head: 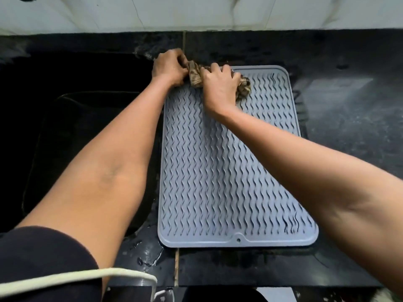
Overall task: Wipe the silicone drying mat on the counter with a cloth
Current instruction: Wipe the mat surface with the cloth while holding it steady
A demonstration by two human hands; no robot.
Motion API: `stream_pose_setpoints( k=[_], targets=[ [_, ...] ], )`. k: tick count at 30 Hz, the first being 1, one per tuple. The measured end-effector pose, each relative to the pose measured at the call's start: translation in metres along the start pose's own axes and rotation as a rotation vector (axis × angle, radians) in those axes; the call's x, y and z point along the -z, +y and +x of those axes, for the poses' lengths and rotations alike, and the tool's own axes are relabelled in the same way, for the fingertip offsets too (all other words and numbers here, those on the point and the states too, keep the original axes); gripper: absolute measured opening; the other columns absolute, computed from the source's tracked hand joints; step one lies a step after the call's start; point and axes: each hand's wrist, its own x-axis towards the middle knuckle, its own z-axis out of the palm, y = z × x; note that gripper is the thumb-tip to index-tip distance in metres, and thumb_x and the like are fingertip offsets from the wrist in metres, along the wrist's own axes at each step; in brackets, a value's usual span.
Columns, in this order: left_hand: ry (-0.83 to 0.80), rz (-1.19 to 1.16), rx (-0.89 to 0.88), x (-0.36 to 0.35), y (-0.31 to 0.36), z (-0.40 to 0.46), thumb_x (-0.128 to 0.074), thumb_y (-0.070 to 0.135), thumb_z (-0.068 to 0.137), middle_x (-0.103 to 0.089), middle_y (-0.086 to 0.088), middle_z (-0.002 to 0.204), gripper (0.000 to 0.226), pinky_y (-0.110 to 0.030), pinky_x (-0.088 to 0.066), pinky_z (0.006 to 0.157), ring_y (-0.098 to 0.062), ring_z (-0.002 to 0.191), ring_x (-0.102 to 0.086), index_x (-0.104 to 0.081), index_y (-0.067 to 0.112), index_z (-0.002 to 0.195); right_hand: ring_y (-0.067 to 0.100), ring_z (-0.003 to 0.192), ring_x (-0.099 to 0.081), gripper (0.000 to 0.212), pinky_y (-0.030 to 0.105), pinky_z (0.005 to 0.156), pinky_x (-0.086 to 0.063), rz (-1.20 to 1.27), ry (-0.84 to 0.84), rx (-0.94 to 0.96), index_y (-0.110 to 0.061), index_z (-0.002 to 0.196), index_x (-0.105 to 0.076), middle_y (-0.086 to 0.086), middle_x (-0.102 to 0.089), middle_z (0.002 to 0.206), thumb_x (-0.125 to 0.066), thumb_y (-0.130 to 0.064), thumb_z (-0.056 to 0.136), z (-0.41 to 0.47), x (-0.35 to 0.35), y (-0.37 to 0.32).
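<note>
Mat: grey silicone drying mat [229,171] lies flat on the black counter [340,131], long side running away from the person; wavy raised ribs cover it, a small hole sits in the near rim.
Mat marks: dark wavy streaks in the near right corner and one at the far right corner.
Cloth: brown patterned cloth [196,76], bunched and twisted into a rope, at the mat's far left corner, partly over the mat's far edge.
Left hand: left hand [169,69] grips the cloth's left end, fingers curled round it, just beyond the mat's far left corner over the counter.
Right hand: right hand [220,87] grips the cloth's right part, fingers curled over it, knuckles up, above the mat's far end; a tuft of cloth shows past the hand to the right.
Obstruction: both hands hide most of the cloth; the right forearm crosses the mat's right half.
Sink: dark sink basin [76,131] directly left of the mat, the left forearm over it.
Counter surface: water droplets near the mat's near left corner; a pale seam runs front to back.
Wall: white tiled wall [196,12] behind the counter.
Near edge: dark sleeve [43,258] and a pale cord [76,277] at bottom left.
</note>
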Motion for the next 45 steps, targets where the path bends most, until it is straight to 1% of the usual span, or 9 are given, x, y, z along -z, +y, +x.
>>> stream_pose_setpoints(
  k=[4,8,13,18,22,31,36,40,45],
  targets=[
    [-0.029,-0.082,0.067,0.0,0.002,0.006,-0.076,0.041,0.075,-0.071,0.002,0.084,0.026,-0.028,-0.055,0.083,-0.016,0.081,-0.069,-0.058,0.024,0.068,0.03,0.112,-0.047,0.037,0.048,0.089,-0.033,0.063,0.08,0.017,-0.015,0.115,-0.061,0.007,-0.058,0.12,-0.053,-0.005,0.081,-0.039,-0.001,-0.005],
    [-0.039,-0.147,0.125,-0.002,0.004,0.005,-0.078,0.05,0.071,-0.072,0.0,0.072,0.031,-0.032,-0.058,0.083,-0.017,0.068,-0.071,-0.06,0.024,0.072,0.025,0.083,-0.061,0.028,0.038,0.074,-0.04,0.204,0.159,0.027,-0.013,0.088,-0.072,0.005,-0.07,0.089,-0.071,-0.005,0.061,-0.111,0.009,-0.006],
    [-0.038,-0.163,0.185,0.0,0.008,-0.001,-0.078,0.05,0.071,-0.075,-0.003,0.086,0.032,-0.033,-0.056,0.087,-0.019,0.083,-0.072,-0.058,0.024,0.07,0.021,0.059,-0.053,0.012,0.028,0.065,-0.025,0.377,0.137,-0.007,-0.011,0.065,-0.067,0.005,-0.064,0.065,-0.055,-0.014,0.067,-0.123,0.026,-0.003],
    [0.016,-0.174,0.247,0.003,0.01,-0.006,-0.07,0.032,0.082,-0.071,-0.001,0.108,0.01,-0.024,-0.047,0.089,-0.019,0.104,-0.065,-0.065,0.025,0.079,0.024,0.091,-0.053,0.028,0.035,0.078,-0.033,0.526,0.207,-0.234,-0.016,0.091,-0.066,0.004,-0.064,0.097,-0.049,-0.008,0.07,-0.043,0.034,-0.006],
    [0.076,-0.17,0.239,0.0,0.009,-0.007,-0.06,0.025,0.084,-0.07,-0.001,0.113,0.014,-0.023,-0.047,0.089,-0.02,0.108,-0.064,-0.069,0.026,0.094,0.027,0.112,-0.046,0.036,0.043,0.09,-0.034,0.301,-0.037,-0.149,-0.022,0.109,-0.062,0.003,-0.056,0.119,-0.051,-0.009,0.078,0.011,0.017,-0.003],
    [0.031,-0.212,0.237,-0.007,0.005,0.003,-0.079,0.053,0.068,-0.066,0.008,0.064,0.037,-0.024,-0.056,0.082,-0.005,0.06,-0.066,-0.053,0.026,0.063,0.023,0.084,-0.053,0.021,0.034,0.074,-0.023,0.339,0.111,-0.08,-0.01,0.085,-0.07,0.006,-0.066,0.09,-0.059,-0.007,0.067,-0.101,0.009,-0.018],
    [0.095,-0.092,0.161,-0.011,0.009,-0.013,-0.068,0.05,0.081,-0.07,0.001,0.107,0.029,-0.028,-0.047,0.087,-0.017,0.103,-0.064,-0.065,0.024,0.093,0.022,0.069,-0.05,0.02,0.031,0.069,-0.021,0.372,0.074,-0.049,-0.01,0.073,-0.069,0.005,-0.065,0.074,-0.052,-0.013,0.063,-0.158,0.027,-0.024],
    [0.111,-0.022,0.016,-0.016,0.005,-0.034,-0.056,0.033,0.092,-0.063,-0.004,0.119,0.023,-0.032,-0.044,0.09,-0.023,0.11,-0.059,-0.061,0.021,0.112,0.02,0.068,-0.047,0.016,0.03,0.069,-0.028,0.62,0.135,-0.223,-0.013,0.069,-0.065,0.005,-0.064,0.075,-0.05,-0.016,0.074,-0.126,0.043,-0.019],
    [0.101,0.031,-0.12,-0.016,-0.004,-0.058,-0.045,0.017,0.091,-0.058,-0.016,0.125,0.033,-0.032,-0.043,0.095,-0.029,0.115,-0.055,-0.062,0.012,0.119,0.021,0.11,-0.049,0.03,0.04,0.092,-0.033,0.399,0.105,-0.266,-0.019,0.108,-0.061,0.001,-0.058,0.119,-0.049,-0.01,0.082,-0.047,0.031,-0.011]
  ],
)
